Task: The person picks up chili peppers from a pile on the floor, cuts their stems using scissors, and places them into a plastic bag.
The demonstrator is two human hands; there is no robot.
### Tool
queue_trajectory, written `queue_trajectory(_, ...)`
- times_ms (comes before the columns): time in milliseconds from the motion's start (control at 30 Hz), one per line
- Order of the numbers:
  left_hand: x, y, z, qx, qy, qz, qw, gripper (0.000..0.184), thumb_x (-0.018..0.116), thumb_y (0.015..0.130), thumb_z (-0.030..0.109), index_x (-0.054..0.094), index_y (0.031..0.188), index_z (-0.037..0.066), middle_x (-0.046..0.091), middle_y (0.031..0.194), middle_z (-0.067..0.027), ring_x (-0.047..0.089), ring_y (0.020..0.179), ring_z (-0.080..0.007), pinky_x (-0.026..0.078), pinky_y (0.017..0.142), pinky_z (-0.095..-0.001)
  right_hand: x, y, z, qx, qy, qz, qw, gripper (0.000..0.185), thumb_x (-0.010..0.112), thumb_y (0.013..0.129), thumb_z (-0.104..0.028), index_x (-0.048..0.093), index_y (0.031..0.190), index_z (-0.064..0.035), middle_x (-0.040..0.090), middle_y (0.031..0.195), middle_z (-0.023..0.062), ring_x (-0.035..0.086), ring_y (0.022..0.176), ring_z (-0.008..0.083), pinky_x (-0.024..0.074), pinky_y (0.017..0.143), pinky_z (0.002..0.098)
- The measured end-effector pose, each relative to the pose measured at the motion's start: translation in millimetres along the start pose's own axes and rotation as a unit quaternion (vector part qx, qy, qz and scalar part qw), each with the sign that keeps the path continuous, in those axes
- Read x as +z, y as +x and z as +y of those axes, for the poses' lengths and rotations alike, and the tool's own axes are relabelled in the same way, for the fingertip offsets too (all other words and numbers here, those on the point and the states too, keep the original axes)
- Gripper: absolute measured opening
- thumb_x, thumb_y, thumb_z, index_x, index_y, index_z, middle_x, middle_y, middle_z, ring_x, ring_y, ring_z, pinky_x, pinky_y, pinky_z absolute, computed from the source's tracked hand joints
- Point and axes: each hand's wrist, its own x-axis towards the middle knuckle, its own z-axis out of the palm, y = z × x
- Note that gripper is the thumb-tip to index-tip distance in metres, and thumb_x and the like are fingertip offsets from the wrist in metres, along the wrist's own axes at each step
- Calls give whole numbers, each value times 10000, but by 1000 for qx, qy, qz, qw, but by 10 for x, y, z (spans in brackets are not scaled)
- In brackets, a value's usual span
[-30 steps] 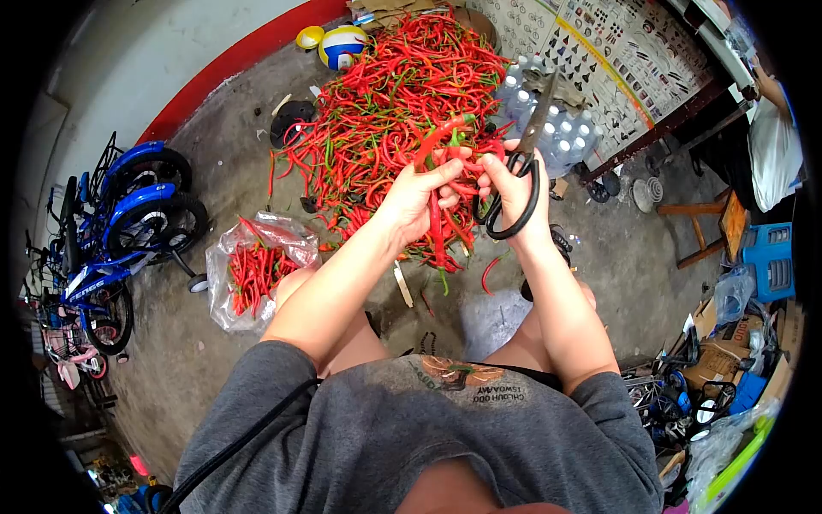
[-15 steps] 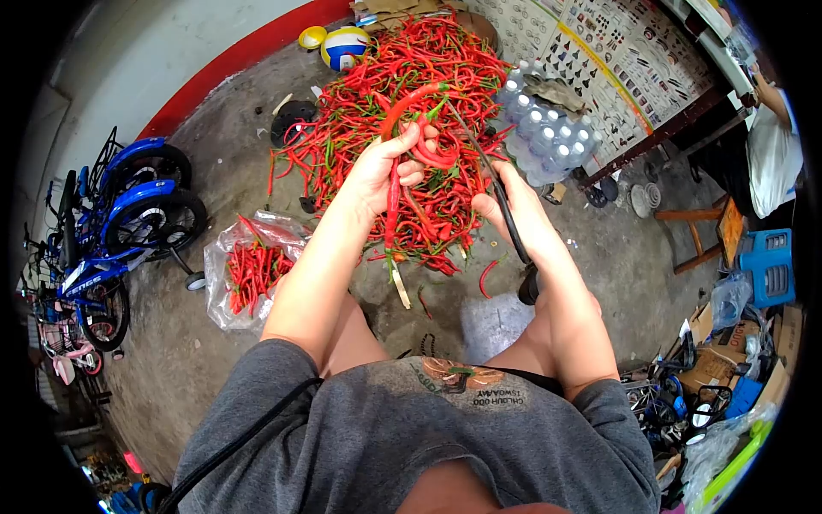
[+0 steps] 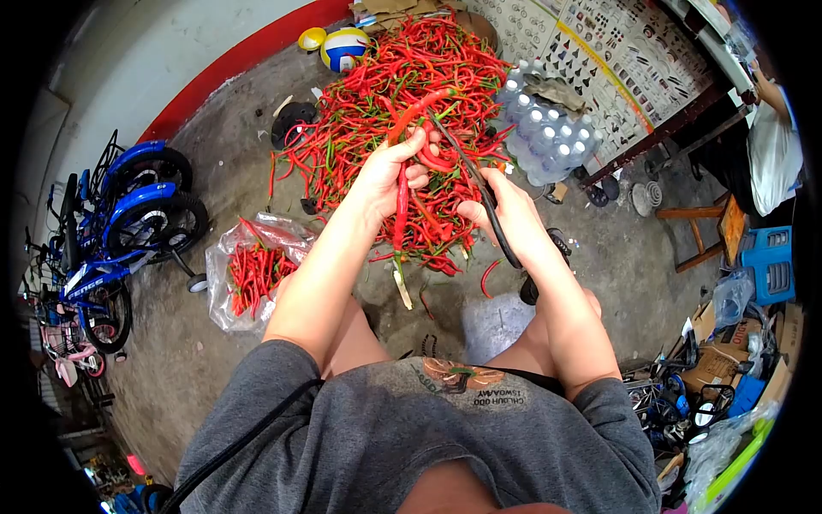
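Observation:
My left hand [image 3: 390,171] is closed round several long red chillies [image 3: 402,210], some pointing up and one hanging down. To its right, my right hand [image 3: 507,210] grips black-handled scissors [image 3: 486,195], seen nearly edge-on. Their blades reach toward the green stem end of a chilli above my left fingers; whether they touch it I cannot tell. Beyond both hands lies a large heap of red chillies [image 3: 428,64] with some green ones on the floor. A clear plastic bag [image 3: 224,295] of red chillies sits by my left knee.
Capped plastic bottles [image 3: 548,141] stand right of the heap. A ball [image 3: 344,49] is at its far left. Blue bicycles [image 3: 141,206] stand at the left. A wooden stool [image 3: 730,224], a blue stool [image 3: 768,261] and boxes [image 3: 719,355] are at the right.
The scissors have turned from upright to slanting left, with their blades now near the chillies in my left hand. My left hand has shifted left, away from my right hand.

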Motion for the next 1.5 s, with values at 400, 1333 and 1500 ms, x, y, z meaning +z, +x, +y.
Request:
queue_trajectory(400,21,-35,42,-19,36,1,999,151,620,841,215,554,923,107,612,852,-28,468,483,-42,282,377,-170,13,15,54,-14,32,-1,999,609,608,753,-563,535,990,-7,573,663,152,596,665,319,446,616,393)
queue_trajectory(1333,-470,58,404,341,-333,255,842,240,495,906,351,488,897,111,480,773,30,388,568,-80,365,576,-246,497,-88,122,-71,-6,-31,997,622,489,819,-587,460,1055,-12,609,735,184,611,781,380,463,683,435)
queue_trajectory(1500,-353,83,276,326,-342,251,845,234,508,903,332,487,904,99,477,786,18,390,577,-87,362,558,-245,417,-37,58,-45,20,-22,999,530,512,843,-520,486,1010,-18,601,671,160,615,707,349,458,635,411)
